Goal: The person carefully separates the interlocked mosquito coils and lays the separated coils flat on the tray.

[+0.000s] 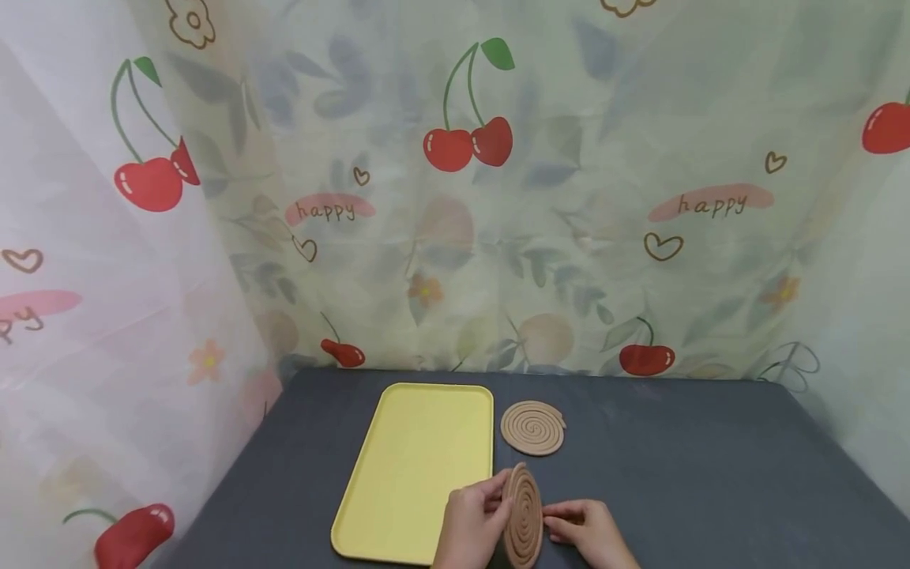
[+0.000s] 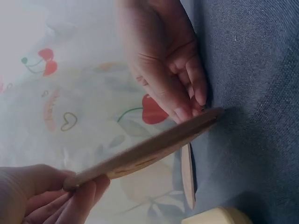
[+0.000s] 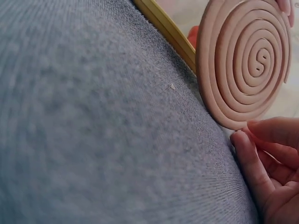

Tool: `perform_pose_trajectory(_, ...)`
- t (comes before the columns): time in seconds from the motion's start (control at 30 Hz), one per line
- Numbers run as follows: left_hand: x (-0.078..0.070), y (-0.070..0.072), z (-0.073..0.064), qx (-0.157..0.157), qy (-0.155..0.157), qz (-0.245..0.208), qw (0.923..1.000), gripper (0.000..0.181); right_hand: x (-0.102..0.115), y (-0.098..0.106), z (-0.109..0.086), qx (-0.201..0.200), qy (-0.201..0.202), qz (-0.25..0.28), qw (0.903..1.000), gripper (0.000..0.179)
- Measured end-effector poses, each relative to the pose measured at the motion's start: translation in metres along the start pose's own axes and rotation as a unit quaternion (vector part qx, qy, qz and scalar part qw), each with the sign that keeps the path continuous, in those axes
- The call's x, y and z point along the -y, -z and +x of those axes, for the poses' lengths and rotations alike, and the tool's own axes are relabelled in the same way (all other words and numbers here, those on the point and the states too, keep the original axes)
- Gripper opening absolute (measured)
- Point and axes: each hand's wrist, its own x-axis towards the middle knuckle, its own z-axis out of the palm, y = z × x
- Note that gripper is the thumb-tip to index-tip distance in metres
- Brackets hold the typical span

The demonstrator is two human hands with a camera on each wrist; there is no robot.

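A brown mosquito coil [image 1: 524, 518] is held up on edge, its spiral face showing in the right wrist view with small slots at the centre. My left hand [image 1: 475, 518] pinches its rim between thumb and fingers. At the opposite rim, my right hand [image 1: 586, 528] has thumb and fingertips brought together right at the edge, near the dark cloth. The left wrist view catches this coil [image 2: 145, 147] nearly edge-on, with the right hand [image 2: 168, 60] beyond it. Flat on the table lies another mosquito coil [image 1: 533, 427], behind the raised one.
To the left, a yellow rectangular tray [image 1: 419, 466] with a low rim lies close beside the coils. Dark grey cloth [image 1: 675, 466] covers the table. A curtain [image 1: 398, 261] printed with cherries hangs behind and along both sides.
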Motion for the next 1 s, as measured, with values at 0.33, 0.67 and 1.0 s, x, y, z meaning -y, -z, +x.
perform_pose_trajectory(0.33, -0.008, 0.000, -0.007, -0.046, -0.094, 0.155, 0.9823, 0.025, 0.001, 0.003, 0.003, 0.043, -0.007, 0.012, 0.9990, 0.038)
perform_pose_trajectory(0.67, -0.009, 0.000, -0.008, -0.043, -0.105, 0.168, 0.9793, 0.025, 0.042, 0.024, 0.013, -0.002, 0.090, 0.001, 0.9960, 0.037)
perform_pose_trajectory(1.0, -0.010, 0.000, -0.008, -0.038, -0.132, 0.168, 0.9761, 0.024, 0.067, 0.037, 0.033, 0.144, 0.217, -0.042, 0.9644, 0.030)
